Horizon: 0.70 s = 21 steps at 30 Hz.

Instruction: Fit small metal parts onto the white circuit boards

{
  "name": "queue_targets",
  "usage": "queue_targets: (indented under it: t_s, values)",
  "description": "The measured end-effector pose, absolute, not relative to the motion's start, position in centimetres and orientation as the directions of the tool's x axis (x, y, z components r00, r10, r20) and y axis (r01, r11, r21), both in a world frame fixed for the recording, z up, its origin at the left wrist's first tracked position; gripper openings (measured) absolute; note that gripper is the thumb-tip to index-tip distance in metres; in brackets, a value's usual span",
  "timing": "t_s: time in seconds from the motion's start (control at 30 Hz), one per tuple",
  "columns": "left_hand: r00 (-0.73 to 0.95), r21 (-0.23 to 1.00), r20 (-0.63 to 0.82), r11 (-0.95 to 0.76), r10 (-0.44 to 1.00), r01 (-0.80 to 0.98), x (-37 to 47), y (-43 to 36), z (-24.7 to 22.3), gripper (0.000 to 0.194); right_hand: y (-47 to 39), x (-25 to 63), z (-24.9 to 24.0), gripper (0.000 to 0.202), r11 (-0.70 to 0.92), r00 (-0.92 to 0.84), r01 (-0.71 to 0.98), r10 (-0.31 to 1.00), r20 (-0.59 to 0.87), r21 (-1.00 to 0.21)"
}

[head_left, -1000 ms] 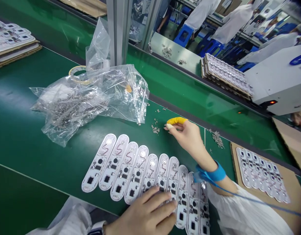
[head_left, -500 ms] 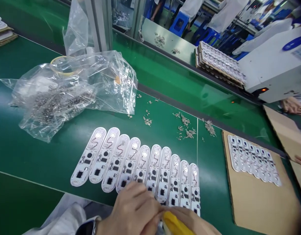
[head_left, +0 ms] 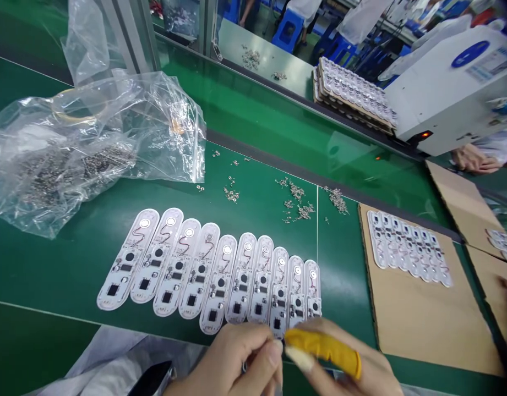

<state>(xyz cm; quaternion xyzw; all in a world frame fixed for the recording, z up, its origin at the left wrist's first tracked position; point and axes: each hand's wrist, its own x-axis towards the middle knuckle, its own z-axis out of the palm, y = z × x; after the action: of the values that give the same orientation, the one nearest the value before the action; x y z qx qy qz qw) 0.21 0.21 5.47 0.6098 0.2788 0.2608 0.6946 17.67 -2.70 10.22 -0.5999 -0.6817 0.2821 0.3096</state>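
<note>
At the bottom centre my left hand [head_left: 239,360] is closed, its thumb pressed to the curled fingers; what lies in them is too small or hidden to make out. Close beside it, my right hand [head_left: 360,357], with a yellow finger cot [head_left: 327,347] on the index finger, pinches toward the left fingertips. Whatever sits in this pinch cannot be made out. Just beyond both hands, a slanting row of long, rounded white circuit-board units [head_left: 190,269] lies on the green table, each with a round silver disc and thin wires. My hands cover the near ends at the right.
Behind the row are piles of small metal parts [head_left: 296,191] and a clear plastic bag [head_left: 92,159] full of such parts. Cardboard [head_left: 426,330] at right carries more white units [head_left: 408,247]. A glass-like partition runs behind; another person's hands [head_left: 476,159] show beyond a white machine [head_left: 451,93].
The view has shifted, so the table things sit further left. My right hand has turned, showing its yellow-covered finger, and the hands' fingertips now meet slightly higher and further right in view.
</note>
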Motion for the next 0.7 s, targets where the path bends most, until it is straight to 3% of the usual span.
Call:
queue_targets:
  t_s: [0.07,0.13,0.2,0.27,0.33,0.57,0.7]
  values:
    - [0.663,0.977,0.141,-0.212,0.735,0.028,0.5,0.3,5.1,0.046,-1.8,18.5,9.2,0.008,0.185,-0.080,0.763,0.978,0.193,-0.619]
    - [0.644,0.791,0.400,-0.600,0.652,0.116,0.9,0.4,4.4,0.032,-1.3,19.3,7.9,0.010,0.196,-0.093,0.848,0.970,0.226,-0.492]
    - [0.692,0.564,0.502,-0.803,0.519,0.192,1.2,0.5,3.5,0.019,-1.1,20.0,6.7,0.015,0.214,-0.138,0.887,0.969,0.206,-0.410]
    - [0.748,0.443,0.481,-0.863,0.457,0.242,1.3,0.7,2.9,0.020,-1.1,20.4,5.9,0.019,0.241,-0.188,0.906,0.965,0.181,-0.348]
    - [0.768,0.395,0.470,-0.882,0.435,0.257,1.2,0.8,2.5,0.021,-1.2,20.7,5.7,0.020,0.276,-0.237,0.914,0.958,0.162,-0.297]
    - [0.791,0.362,0.452,-0.895,0.412,0.260,0.8,0.8,2.4,0.021,-0.6,20.6,6.3,0.022,0.331,-0.308,0.915,0.942,0.129,-0.230]
    - [0.793,0.361,0.451,-0.896,0.410,0.258,0.8,0.9,2.4,0.024,-0.5,19.9,6.8,0.030,0.393,-0.375,0.910,0.916,0.141,-0.130]
